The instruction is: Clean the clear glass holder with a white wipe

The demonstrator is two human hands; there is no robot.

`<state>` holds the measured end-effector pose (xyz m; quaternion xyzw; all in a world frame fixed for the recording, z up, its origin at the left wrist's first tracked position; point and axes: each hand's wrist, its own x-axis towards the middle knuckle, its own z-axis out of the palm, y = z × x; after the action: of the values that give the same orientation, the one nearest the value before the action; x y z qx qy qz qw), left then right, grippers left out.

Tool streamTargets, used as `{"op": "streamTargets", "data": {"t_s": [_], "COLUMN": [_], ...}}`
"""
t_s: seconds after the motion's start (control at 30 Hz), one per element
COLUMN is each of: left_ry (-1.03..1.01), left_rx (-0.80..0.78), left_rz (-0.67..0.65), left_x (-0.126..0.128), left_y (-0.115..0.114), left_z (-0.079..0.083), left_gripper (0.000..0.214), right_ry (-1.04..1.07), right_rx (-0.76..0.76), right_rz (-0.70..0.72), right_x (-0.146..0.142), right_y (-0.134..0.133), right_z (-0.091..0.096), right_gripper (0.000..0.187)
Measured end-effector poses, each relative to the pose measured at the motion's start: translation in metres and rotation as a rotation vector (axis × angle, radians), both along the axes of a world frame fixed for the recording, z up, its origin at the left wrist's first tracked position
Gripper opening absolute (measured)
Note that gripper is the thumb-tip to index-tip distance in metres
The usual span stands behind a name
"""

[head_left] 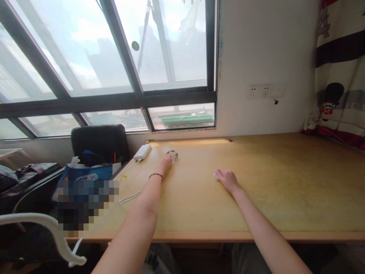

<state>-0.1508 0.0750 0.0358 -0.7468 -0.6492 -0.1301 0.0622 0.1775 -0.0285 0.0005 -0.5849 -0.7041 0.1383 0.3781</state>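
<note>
Stretched forward over the table [194, 198], my left hand [165, 163] has its fingers closed on the near side of a small silver-and-dark ring-shaped item [174, 155]. Its exact kind is too small to make out. A braided bracelet circles my left wrist. Farther right, my right hand [228, 179] rests low over the tabletop with its fingers curled round a small white piece like folded tissue [216, 174]. Most of that white piece is hidden by the fingers.
Left of my left hand lies a white power bank [142, 152] with a white cable [129, 198] trailing toward me. A black chair [99, 142] and a blue bag [88, 173] stand beyond the table's left edge. A small dark object [230, 141] sits near the wall.
</note>
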Motion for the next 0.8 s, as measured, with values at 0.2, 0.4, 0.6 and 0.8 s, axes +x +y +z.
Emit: {"op": "streamTargets", "data": {"t_s": [0.2,0.4,0.6,0.8], "left_ry": [-0.447,-1.541,-1.616,-1.375], "left_rx": [0.191,-0.353,-0.523,-0.341], "left_rz": [-0.006,-0.316,-0.350,-0.241], "left_x": [0.036,0.137,0.156,0.140], "left_y": [-0.014,-0.066,-0.099,-0.090], "left_z": [0.000,-0.022,-0.032,-0.026], "left_gripper": [0.047,0.041,0.031,0.025], "right_ry": [0.913,1.452,1.356,1.204], "right_rx": [-0.083,-0.349,-0.527,-0.501], "right_rz": [-0.034,0.163,0.254,0.323], "right_x": [-0.004,-0.014,-0.022,-0.024], "right_y": [0.010,0.003,-0.010,-0.013], "right_z": [-0.002,0.000,0.008,0.012], "right_gripper": [0.028,0.016,0.021,0.035]}}
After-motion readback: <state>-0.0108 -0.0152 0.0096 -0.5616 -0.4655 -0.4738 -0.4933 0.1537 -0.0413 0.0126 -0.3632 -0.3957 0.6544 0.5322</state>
